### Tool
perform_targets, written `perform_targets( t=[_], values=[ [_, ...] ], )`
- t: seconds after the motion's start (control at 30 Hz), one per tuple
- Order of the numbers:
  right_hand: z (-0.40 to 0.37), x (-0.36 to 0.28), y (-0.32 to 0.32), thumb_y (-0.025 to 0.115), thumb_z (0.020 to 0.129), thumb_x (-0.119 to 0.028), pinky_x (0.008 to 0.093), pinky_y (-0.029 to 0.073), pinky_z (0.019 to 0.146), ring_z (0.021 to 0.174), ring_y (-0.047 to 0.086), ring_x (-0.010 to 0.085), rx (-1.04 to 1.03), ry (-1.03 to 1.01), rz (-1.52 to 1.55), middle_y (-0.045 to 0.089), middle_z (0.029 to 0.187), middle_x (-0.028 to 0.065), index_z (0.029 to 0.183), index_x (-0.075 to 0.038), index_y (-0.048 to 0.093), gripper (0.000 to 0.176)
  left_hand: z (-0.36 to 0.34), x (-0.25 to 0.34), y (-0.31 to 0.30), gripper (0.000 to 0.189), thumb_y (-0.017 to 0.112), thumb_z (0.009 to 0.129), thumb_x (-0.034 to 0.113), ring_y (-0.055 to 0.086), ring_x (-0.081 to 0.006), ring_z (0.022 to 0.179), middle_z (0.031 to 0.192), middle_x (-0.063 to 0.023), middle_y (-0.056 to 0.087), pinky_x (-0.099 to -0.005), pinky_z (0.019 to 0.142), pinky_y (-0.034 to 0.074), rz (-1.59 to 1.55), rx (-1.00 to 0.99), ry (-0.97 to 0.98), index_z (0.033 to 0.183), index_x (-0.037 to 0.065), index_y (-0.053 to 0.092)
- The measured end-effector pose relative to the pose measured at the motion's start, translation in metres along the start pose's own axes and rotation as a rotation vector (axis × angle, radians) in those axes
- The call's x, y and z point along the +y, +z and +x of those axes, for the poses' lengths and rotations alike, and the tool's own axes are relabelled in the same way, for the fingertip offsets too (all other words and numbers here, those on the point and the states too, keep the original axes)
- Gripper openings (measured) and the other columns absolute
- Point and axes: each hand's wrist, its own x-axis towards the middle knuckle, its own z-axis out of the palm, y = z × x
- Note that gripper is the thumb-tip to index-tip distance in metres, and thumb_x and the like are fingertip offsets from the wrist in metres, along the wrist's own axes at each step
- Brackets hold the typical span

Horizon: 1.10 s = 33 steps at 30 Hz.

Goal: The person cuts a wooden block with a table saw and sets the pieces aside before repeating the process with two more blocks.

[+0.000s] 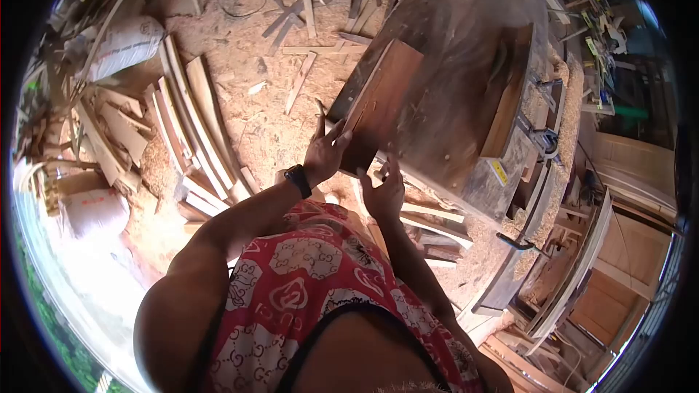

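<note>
A reddish-brown wooden board (388, 91) lies lengthwise along the left part of the dark worktable (444, 51). My left hand (326, 154), with a black watch on the wrist, rests at the board's left edge near its closest end. Its fingers are spread, and some tips touch the wood. Just below that end is my right hand (384, 191), its thumb and fingers apart, fingertips right at the board's corner. Toward the table's right side stands another brown wooden piece (507, 94), set on edge.
Metal clamps (542, 138) line the table's right edge, beside a ledge covered in shavings (564, 153). Curved wood strips (196, 124) and offcuts lie on the sawdust-covered floor at left, near a white sack (127, 47). Wooden panels (630, 233) lean at the far right.
</note>
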Motion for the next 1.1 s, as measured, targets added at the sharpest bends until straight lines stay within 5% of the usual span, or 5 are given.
perform_targets(
  t=[0.1, 0.7, 0.73, 0.83, 1.1],
  values=[
    [-0.022, 0.004, 0.021, 0.081, 0.083, -0.037, 0.0418, 0.053, 0.089, 0.104, 0.066, 0.0304, -0.244, 0.763, 1.014, 0.063, 0.120, 0.0239, 0.135, 0.003, 0.051, 0.072, -0.051, 0.034, -0.011, 0.074, 0.044, 0.100, 0.058, 0.053, -0.0482, 0.125, 0.132, -0.0352, 0.055, -0.0484, 0.100, 0.049, -0.383, -0.019, -0.171, 0.145, -0.002, 0.045],
    [-0.122, 0.027, 0.002, 0.072, 0.090, -0.018, 0.0377, 0.051, 0.097, 0.110, 0.065, 0.0220, -0.602, 0.756, 1.278, 0.067, 0.120, 0.0070, 0.133, -0.005, 0.057, 0.047, -0.303, -0.101, -0.118, 0.035, 0.062, 0.095, 0.025, 0.066, -0.0246, 0.067, 0.089, -0.0135, 0.066, -0.0371, 0.060, 0.059, -1.042, -0.168, -0.673, 0.116, -0.003, 0.057],
    [-0.127, 0.032, 0.007, 0.070, 0.092, -0.026, 0.0443, 0.051, 0.097, 0.113, 0.064, 0.0256, -0.656, 0.796, 1.439, 0.066, 0.124, 0.0101, 0.135, -0.006, 0.055, 0.050, -0.325, -0.174, -0.097, 0.027, 0.061, 0.096, 0.019, 0.066, -0.0254, 0.063, 0.084, -0.0131, 0.065, -0.0368, 0.058, 0.059, -0.500, -0.156, 0.116, 0.112, -0.003, 0.059],
    [-0.126, 0.021, 0.018, 0.060, 0.096, -0.048, 0.0492, 0.050, 0.099, 0.121, 0.060, 0.0272, -1.135, 0.748, 1.920, 0.061, 0.134, 0.0108, 0.143, -0.011, 0.049, 0.060, -0.361, -0.165, -0.115, 0.027, 0.065, 0.094, 0.019, 0.065, -0.0272, 0.064, 0.079, -0.0165, 0.061, -0.0401, 0.055, 0.057, -1.076, 0.071, -1.078, 0.105, -0.004, 0.056],
    [-0.085, -0.085, 0.132, 0.067, 0.092, -0.036, 0.0462, 0.054, 0.091, 0.099, 0.069, 0.0322, -1.325, 1.137, 0.610, 0.070, 0.112, 0.0167, 0.123, 0.002, 0.059, 0.050, -0.552, -0.272, -0.107, 0.046, 0.064, 0.094, 0.020, 0.060, -0.0315, 0.059, 0.080, -0.0200, 0.058, -0.0446, 0.051, 0.056, -1.254, 0.430, -1.401, 0.123, -0.005, 0.040]
  ],
)
